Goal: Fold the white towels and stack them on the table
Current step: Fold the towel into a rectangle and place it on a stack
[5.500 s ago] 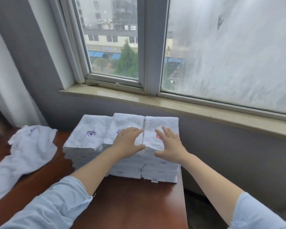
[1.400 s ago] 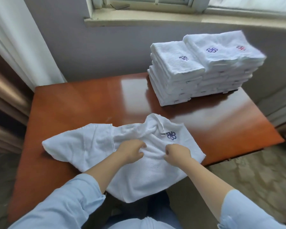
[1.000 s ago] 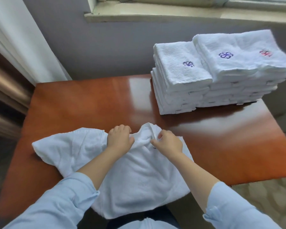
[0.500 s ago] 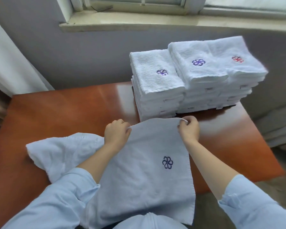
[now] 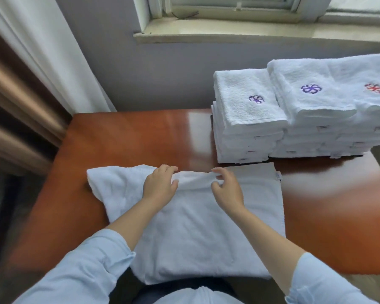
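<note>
A white towel (image 5: 259,200) lies spread flat on the brown table (image 5: 140,137), its near part hanging over the front edge. More rumpled white towel (image 5: 112,185) sticks out to the left. A bunched ridge of cloth runs along the far edge between my hands. My left hand (image 5: 158,185) grips the ridge's left end, and my right hand (image 5: 226,189) pinches its right end with curled fingers. Stacks of folded white towels (image 5: 246,113) with embroidered logos stand side by side at the table's far right.
A grey wall and a windowsill (image 5: 228,34) lie beyond the table. White and brown curtains (image 5: 31,69) hang at the left. Bare glossy tabletop shows at the far left and at the right of the spread towel.
The towel I held up by its two top corners now lies flat on the table, its logo out of sight. Both hands have come closer together and hold a bunched edge.
</note>
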Motion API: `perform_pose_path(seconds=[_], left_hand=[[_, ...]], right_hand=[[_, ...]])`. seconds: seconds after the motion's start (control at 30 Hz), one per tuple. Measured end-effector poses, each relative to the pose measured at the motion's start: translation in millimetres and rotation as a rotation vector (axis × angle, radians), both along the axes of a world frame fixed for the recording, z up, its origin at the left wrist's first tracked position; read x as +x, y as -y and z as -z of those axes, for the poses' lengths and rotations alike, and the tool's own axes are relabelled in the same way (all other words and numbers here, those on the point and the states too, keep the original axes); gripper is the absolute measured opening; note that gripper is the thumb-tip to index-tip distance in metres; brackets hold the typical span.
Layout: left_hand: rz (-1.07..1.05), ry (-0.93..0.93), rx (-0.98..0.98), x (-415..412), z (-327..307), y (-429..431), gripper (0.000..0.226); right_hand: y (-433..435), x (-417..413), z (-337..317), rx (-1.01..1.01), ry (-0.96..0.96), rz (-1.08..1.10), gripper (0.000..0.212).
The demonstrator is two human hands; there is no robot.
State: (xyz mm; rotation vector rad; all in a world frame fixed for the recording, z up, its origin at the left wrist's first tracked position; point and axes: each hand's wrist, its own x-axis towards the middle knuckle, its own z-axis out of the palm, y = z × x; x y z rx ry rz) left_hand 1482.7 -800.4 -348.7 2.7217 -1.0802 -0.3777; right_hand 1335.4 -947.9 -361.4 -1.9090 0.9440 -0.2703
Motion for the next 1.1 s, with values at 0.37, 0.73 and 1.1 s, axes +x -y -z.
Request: perform_pose_path(seconds=[0.37, 0.73, 1.1], left_hand=[[-0.133, -0.127, 0.148, 86.5, 8.0, -115.5, 0.052], [0.033, -0.32, 0.068, 159.7, 33.4, -126.0, 0.047], [-0.275, -0.697, 0.007, 184.6, 6.5, -123.2, 0.074]], right_hand=[[-94.9, 109.9, 4.2, 0.078, -0.276, -0.225, 0.048], [-147.7, 152.6, 20.6, 0.02, -0.477, 0.124, 0.058], [-189.3, 173.2, -31.2, 0.422, -0.233, -0.384, 0.006]])
